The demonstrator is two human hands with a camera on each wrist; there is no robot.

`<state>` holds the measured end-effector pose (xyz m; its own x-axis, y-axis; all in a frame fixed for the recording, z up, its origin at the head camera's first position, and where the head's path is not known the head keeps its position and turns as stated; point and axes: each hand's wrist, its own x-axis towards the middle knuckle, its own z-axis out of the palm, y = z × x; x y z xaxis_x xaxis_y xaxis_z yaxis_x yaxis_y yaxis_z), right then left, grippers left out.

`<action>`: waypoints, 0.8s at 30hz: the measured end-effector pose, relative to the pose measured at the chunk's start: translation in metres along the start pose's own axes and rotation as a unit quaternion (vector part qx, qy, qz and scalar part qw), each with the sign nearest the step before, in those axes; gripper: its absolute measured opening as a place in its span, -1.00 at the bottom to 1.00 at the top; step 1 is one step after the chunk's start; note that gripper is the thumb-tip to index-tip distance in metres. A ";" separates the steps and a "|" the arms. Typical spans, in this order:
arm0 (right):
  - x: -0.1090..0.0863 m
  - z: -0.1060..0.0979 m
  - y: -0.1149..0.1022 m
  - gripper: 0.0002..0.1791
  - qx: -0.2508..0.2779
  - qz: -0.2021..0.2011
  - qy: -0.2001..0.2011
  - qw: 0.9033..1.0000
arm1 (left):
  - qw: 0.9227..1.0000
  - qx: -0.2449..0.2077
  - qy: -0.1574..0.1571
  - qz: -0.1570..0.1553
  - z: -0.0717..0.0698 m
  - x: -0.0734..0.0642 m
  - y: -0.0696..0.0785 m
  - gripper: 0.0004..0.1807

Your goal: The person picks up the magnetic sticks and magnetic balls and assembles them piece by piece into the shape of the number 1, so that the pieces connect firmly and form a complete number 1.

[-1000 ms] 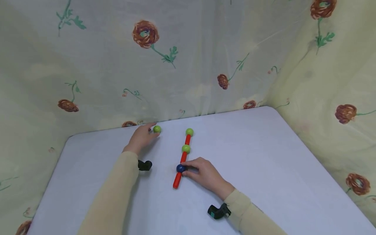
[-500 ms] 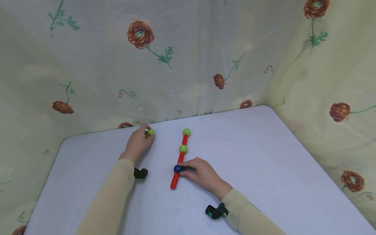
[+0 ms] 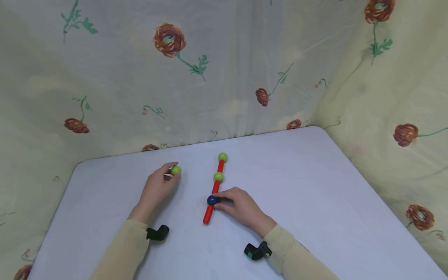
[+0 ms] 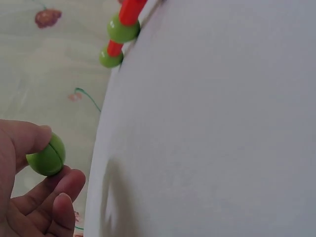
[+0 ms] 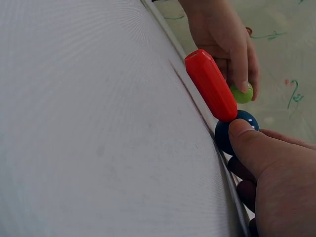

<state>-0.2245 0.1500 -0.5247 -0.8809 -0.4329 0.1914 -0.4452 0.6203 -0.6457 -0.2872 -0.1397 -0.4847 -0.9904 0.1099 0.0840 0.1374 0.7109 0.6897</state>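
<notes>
My left hand pinches a loose green ball between thumb and fingers, left of a joined row of balls and sticks. In the left wrist view a groove runs across that ball. My right hand pinches the blue ball of the row. From the blue ball a red stick points towards me, its near end bare. Another red stick leads away to a middle green ball, then a third red stick and a far green ball.
The row lies on a white table with rounded far corners. Flower-printed cloth hangs behind the table and along its sides. A small black camera sits at each wrist, the left one and the right one.
My left hand took hold of the loose green ball near the table's back edge and brought it back towards me. My right hand stays at the blue ball; the row keeps its place.
</notes>
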 end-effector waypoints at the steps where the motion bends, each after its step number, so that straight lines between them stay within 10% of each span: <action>1: 0.000 0.000 0.000 -0.59 0.000 0.000 0.001 1.000 | 1.000 -0.004 0.000 -0.004 0.000 -0.005 0.000 -0.49; 24: 0.000 -0.001 -0.001 -0.59 -0.002 -0.008 0.006 1.000 | 0.994 -0.096 0.008 -0.061 0.022 -0.093 0.014 -0.61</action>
<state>-0.2245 0.1504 -0.5231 -0.8753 -0.4351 0.2112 -0.4604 0.6160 -0.6392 -0.1932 -0.1246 -0.4983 -0.9998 0.0194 0.0016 0.0124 0.5731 0.8194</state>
